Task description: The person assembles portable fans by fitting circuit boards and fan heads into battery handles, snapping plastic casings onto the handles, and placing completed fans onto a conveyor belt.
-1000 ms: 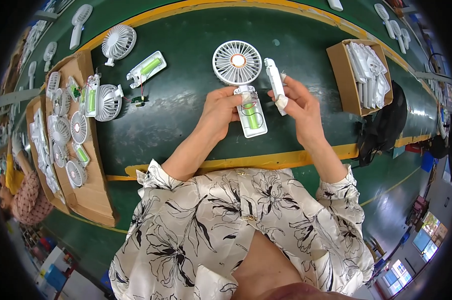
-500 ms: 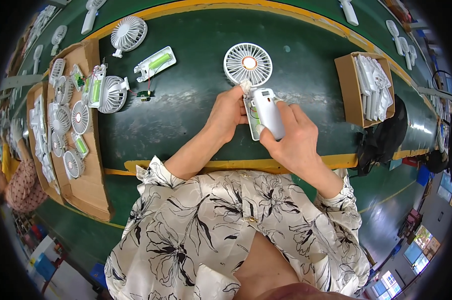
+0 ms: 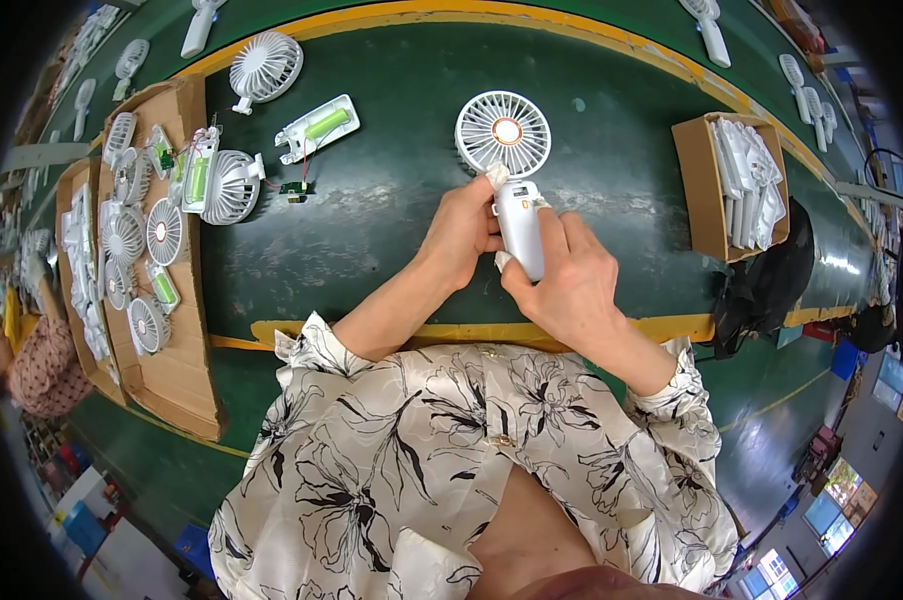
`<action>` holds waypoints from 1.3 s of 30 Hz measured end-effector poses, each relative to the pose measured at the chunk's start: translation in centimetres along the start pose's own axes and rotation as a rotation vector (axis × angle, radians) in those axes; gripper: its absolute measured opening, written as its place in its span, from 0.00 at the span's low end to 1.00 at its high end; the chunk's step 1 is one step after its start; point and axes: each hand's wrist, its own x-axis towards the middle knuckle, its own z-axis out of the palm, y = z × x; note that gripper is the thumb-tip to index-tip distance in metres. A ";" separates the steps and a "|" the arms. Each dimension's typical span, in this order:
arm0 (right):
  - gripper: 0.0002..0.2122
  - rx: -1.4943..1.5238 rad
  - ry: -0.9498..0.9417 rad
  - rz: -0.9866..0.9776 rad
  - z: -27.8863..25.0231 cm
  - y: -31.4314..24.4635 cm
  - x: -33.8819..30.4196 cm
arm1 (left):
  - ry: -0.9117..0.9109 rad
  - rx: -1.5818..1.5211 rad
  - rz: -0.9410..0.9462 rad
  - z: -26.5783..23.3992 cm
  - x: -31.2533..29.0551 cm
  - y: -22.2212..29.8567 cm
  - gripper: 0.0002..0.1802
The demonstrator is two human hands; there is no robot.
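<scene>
Holding fan (image 3: 517, 205), yellow edge (image 3: 451, 333) near, box (image 3: 699, 190) well apart

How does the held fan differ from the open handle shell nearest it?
The held fan has its handle covered; the open shell shows a green battery. The left hand and right hand hold the held fan; the open shell lies untouched. A red wire trails from the open shell; none shows on the held fan. Both are white.
</scene>
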 end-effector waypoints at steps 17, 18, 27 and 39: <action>0.19 -0.066 0.024 -0.059 0.7 0.5 -0.1 | 0.065 0.181 -0.024 0.1 0.6 -0.3 0.14; 0.19 -0.081 0.040 -0.085 0.7 0.6 -0.1 | 0.064 0.185 -0.024 0.2 0.5 -0.2 0.14; 0.22 0.081 0.081 -0.036 -0.4 0.7 -0.1 | 0.050 0.065 -0.009 -0.3 0.6 0.3 0.14; 0.13 0.899 -0.265 0.469 1.2 2.4 1.7 | -0.166 0.012 0.265 -0.2 0.1 0.3 0.15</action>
